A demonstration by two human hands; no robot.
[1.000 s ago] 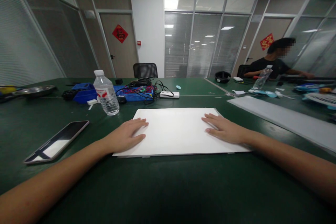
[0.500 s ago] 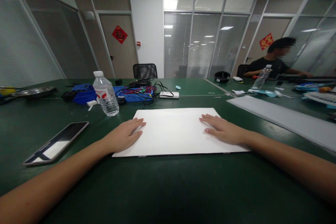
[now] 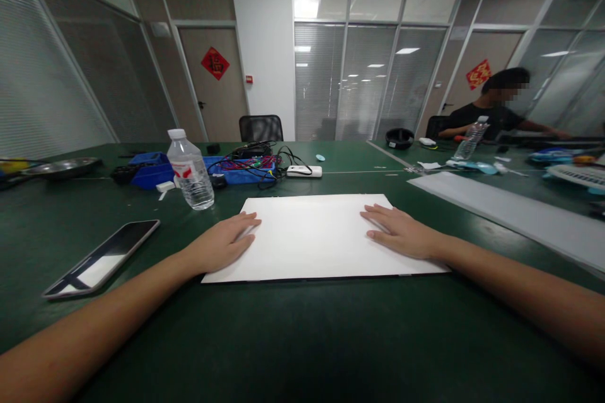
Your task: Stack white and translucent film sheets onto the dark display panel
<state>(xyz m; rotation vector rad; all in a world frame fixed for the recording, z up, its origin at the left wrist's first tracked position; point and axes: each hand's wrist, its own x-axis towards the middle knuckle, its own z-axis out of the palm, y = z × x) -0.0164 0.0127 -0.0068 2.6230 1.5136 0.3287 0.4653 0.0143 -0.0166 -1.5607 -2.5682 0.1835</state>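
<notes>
A flat white board (image 3: 309, 236) lies on the dark green table (image 3: 302, 334) straight in front of me. Over its left edge rests my left hand (image 3: 227, 240), palm down, fingers stretched toward the middle. My right hand (image 3: 401, 233) lies the same way on the right side, thumb and fingers apart. Neither hand grasps anything. To the left of my left hand are a clear plastic water bottle (image 3: 191, 170), upright, and a phone (image 3: 104, 258) lying with its dark screen up.
Behind the board sit blue trays (image 3: 243, 170) with tangled cables and a white power strip (image 3: 305, 171). A long white panel (image 3: 510, 211) lies at the right. Farther right stands a second bottle (image 3: 471, 138), near a seated person (image 3: 491, 110). A metal pan (image 3: 66, 168) is far left.
Both hands stay on the white board in nearly the same pose. The seated person's arm at the far right has shifted slightly.
</notes>
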